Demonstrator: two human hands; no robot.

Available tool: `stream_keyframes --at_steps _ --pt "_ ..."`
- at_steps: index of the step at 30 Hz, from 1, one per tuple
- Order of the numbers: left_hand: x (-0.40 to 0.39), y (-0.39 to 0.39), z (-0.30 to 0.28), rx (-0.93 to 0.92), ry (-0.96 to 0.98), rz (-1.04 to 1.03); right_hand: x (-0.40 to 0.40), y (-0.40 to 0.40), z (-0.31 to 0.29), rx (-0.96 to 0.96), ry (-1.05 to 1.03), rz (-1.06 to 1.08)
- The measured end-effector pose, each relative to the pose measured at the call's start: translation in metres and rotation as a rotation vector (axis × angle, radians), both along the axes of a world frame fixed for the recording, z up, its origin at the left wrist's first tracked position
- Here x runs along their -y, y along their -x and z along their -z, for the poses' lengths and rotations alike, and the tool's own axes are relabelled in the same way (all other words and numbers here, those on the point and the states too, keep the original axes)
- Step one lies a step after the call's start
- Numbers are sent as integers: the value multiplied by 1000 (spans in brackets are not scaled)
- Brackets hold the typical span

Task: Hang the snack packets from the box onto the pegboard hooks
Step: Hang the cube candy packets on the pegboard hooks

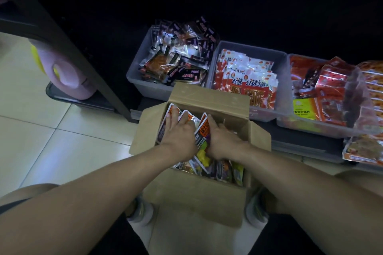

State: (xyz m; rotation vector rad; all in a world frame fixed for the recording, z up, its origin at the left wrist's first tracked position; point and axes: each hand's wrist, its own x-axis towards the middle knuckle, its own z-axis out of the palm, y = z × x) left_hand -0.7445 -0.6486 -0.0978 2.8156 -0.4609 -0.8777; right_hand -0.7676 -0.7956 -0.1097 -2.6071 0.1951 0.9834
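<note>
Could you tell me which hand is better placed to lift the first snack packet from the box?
Right: the right hand grips an upright orange-and-white snack packet in the brown cardboard box; the left hand lies flat.

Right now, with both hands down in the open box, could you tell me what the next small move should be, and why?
Probably close the fingers on a few upright packets and lift them out. Both the left hand and the right hand rest on the snack packets inside the cardboard box, and no packet looks lifted yet; no pegboard hooks are in view here.
</note>
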Motion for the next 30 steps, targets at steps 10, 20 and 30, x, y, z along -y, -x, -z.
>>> stream_keyframes --at_steps 10,20,30 --pt "5 27 -6 -89 356 -205 42 11 -49 127 -32 -191" --pt "-3 30 -20 -119 374 -256 48 20 -48 388 136 -673" --pt "-10 39 -8 -121 518 -376 53 23 -41 383 135 -694"
